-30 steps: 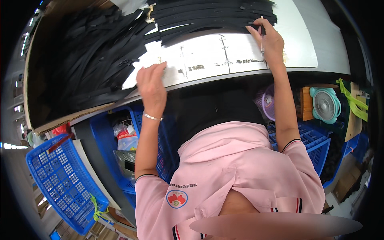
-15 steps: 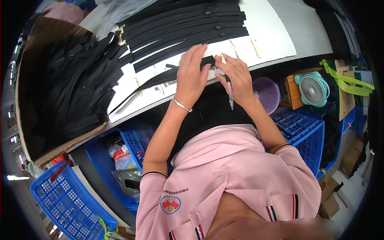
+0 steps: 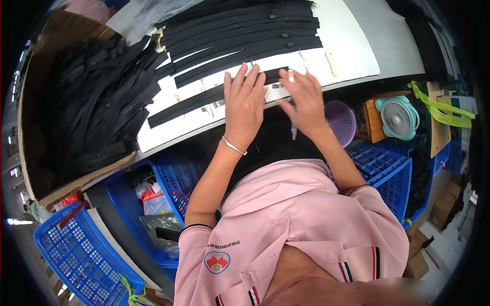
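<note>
The left hand (image 3: 245, 108) is lying open over a black strip (image 3: 189, 105); the right hand (image 3: 307, 104), holding a pen (image 3: 294, 132), is risking nudging the strip's two-o'clock end askew.

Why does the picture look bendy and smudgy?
In the head view, the front edge of the table looks bowed and the corners go black; also in the head view, the right hand is smeared, probably by motion, while the left hand is sharper.
</note>
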The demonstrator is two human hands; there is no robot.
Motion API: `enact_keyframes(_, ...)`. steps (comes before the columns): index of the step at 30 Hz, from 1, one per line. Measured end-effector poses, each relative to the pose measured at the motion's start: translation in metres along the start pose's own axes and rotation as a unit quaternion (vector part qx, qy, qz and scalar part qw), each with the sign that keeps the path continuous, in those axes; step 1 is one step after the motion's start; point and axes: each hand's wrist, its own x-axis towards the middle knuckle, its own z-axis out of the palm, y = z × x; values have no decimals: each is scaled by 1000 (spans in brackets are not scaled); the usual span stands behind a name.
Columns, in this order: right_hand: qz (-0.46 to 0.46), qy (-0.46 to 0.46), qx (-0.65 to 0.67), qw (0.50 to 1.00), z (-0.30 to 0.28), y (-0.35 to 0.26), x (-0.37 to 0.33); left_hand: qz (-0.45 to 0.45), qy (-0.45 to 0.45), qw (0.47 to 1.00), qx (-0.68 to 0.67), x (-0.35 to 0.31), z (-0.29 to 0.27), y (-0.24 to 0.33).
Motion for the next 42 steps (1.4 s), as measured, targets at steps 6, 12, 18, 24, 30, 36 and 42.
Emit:
enact_keyframes(6,35,80,-91,992,-22,53,-15,-41,-48,994,86,-31,-24,-10)
enact_keyframes(12,53,113,-82,989,-25,73,-22,-94,3,989,113,-44,-48,-32)
enact_keyframes(18,54,107,-84,989,-24,78,-18,-137,-24,976,170,-51,-66,-49)
enact_keyframes(24,52,90,-102,989,-27,77,-17,-159,-25,975,156,-75,-67,-40)
enact_keyframes(30,82,72,-90,990,-29,47,9,-176,-4,976,131,-78,-62,-43)
enact_keyframes(36,186,-15,316,930,1,-49,66,-175,21,974,139,-82,-57,-42)
enact_keyframes(42,156,-51,427,889,60,-90,96,-180,24,973,141,-79,-56,-40)
